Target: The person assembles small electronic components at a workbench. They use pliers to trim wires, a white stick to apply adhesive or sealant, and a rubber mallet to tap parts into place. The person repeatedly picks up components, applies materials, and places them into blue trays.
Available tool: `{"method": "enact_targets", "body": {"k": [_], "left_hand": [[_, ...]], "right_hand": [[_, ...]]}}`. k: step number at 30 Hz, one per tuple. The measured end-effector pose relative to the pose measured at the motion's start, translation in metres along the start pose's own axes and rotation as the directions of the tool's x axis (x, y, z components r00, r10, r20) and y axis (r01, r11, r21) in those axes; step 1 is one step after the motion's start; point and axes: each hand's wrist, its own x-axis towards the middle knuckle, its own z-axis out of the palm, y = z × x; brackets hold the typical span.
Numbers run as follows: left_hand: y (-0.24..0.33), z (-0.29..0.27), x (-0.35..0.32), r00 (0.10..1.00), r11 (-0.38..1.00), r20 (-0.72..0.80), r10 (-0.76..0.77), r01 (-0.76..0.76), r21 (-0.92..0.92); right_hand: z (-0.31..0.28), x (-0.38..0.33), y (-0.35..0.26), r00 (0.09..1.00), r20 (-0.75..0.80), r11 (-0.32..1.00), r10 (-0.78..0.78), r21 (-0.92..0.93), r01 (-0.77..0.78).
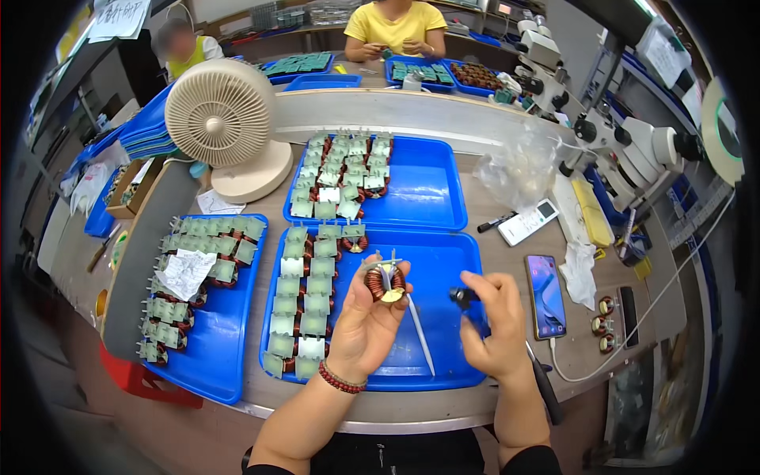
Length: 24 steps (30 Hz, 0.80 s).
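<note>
My left hand (366, 323) holds up a round copper-wound coil (385, 282) with a white divider in its middle, over the near blue tray (443, 269). My right hand (495, 323) is to its right, pinching a small black part (461, 297) between thumb and fingers. A thin white stick (421, 336) lies on the tray between my hands. Rows of finished coils on pale green bases (310, 305) fill the tray's left side.
Two more blue trays of coils: far (431, 190) and left (214, 348). A beige desk fan (223, 119) stands at back left. A phone (545, 294), a white remote (527, 222), a plastic bag (522, 166) and microscopes (633, 150) are at the right. Two people work at the far bench.
</note>
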Motion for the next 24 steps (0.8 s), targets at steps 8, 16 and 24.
{"method": "enact_targets", "body": {"k": [8, 16, 24], "left_hand": [[0.006, 0.002, 0.003, 0.999, 0.996, 0.011, 0.041, -0.042, 0.081], [0.002, 0.004, 0.002, 0.999, 0.991, -0.012, 0.047, -0.045, 0.124], [0.001, 0.005, 0.002, 0.997, 0.995, -0.071, 0.025, -0.018, 0.097]], "right_hand": [[0.020, 0.000, 0.002, 0.995, 0.068, 0.973, -0.079, -0.211, 0.092], [0.027, -0.001, 0.011, 0.992, 0.094, 0.982, -0.079, -0.166, 0.094], [0.022, 0.002, 0.008, 0.992, 0.084, 0.975, -0.092, -0.195, 0.107]]}}
